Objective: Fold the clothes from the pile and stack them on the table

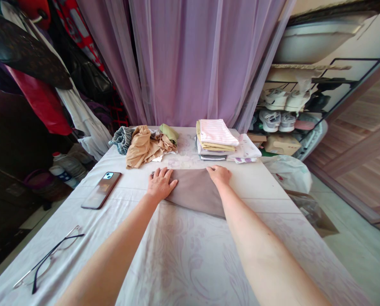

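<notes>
A grey-brown folded piece of clothing (192, 191) lies on the white patterned tablecloth in front of me; its exact kind does not show. My left hand (159, 183) rests flat on its left end with the fingers spread. At its far right corner, my right hand (219, 174) pinches the edge between thumb and fingers. Beyond the left hand sits a crumpled heap of clothes (141, 148) in tan, green and dark grey. Behind the right hand stands a neat stack of folded clothes (217, 135), pink striped on top, beside a white folded cloth with purple marks (245, 148).
A phone (102, 190) and a pair of glasses (49, 258) lie on the left of the table (190, 263). Purple curtains (192, 63) hang behind it. Bags and clothes hang at left. To the right are a shoe rack (324, 80), a white plastic bag (288, 172) and a cardboard box (317, 214).
</notes>
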### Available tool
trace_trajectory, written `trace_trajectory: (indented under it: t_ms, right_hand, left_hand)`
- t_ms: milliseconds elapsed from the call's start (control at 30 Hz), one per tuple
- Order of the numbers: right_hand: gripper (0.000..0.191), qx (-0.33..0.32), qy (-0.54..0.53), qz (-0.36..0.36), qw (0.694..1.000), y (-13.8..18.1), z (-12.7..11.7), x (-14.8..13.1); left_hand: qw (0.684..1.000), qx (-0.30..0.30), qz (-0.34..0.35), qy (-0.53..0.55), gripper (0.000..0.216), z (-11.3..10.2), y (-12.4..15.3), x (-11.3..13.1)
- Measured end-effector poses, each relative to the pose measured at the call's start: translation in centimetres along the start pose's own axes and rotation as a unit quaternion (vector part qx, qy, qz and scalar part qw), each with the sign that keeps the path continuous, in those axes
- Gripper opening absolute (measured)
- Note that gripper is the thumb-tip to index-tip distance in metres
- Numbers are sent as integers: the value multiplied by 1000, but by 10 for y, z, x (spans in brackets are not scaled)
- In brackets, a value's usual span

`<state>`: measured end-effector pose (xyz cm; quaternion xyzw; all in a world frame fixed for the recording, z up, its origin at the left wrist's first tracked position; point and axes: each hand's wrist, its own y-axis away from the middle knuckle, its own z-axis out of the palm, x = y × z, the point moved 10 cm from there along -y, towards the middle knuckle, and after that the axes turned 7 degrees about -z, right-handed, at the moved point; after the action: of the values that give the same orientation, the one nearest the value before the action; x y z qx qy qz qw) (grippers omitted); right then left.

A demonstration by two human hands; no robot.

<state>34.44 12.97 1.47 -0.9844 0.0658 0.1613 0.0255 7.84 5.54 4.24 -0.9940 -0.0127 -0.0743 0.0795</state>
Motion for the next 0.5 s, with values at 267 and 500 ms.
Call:
trace_trajectory:
  t_ms: [267,500]
  right_hand:
    - [42,97,20,-99,990,29,-20,-30]
    - [54,-57,72,-201,975,74,16,-48]
  left_hand:
    - [1000,-4,-5,11,51,0,-1,0]
    - [1000,0,7,25,51,-1,-1,0]
